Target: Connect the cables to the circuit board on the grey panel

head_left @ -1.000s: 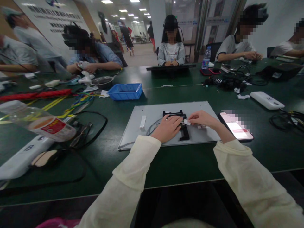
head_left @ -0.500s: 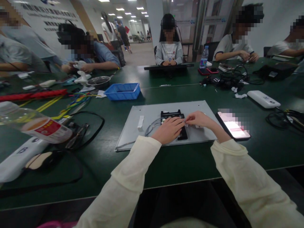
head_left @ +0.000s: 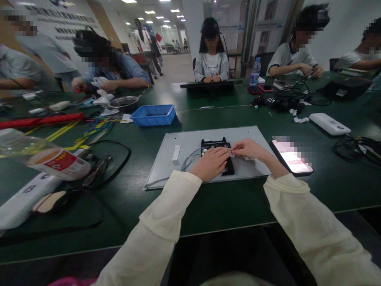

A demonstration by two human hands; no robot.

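Black plastic: an open frame (head_left: 229, 167) with a notched bar along its far edge and a solid foot at its near end. Lies just right of the middle of a pale grey board (head_left: 160, 159), mostly hidden by the left hand (head_left: 210, 163), flat, with fingers close together; cannot tell of any grip beneath the palm. At its right side, the right hand (head_left: 247, 148) in a narrow pinch by the left hand's fingertips, above a pale scrap (head_left: 232, 156); impossible to say whether held. Looped left of the frame, a grey cable (head_left: 188, 159); farther left, short of the board's edge, a small white block (head_left: 176, 153). Past the edges, green tabletop (head_left: 226, 206): a band on the near side, crossed by cream sleeves (head_left: 162, 214), another stretch on the far side. Just beyond the far left corner, a blue bin (head_left: 153, 120). Close by the right edge, a lit phone (head_left: 293, 157). Left, across a gap, a red-labelled bottle (head_left: 61, 162).
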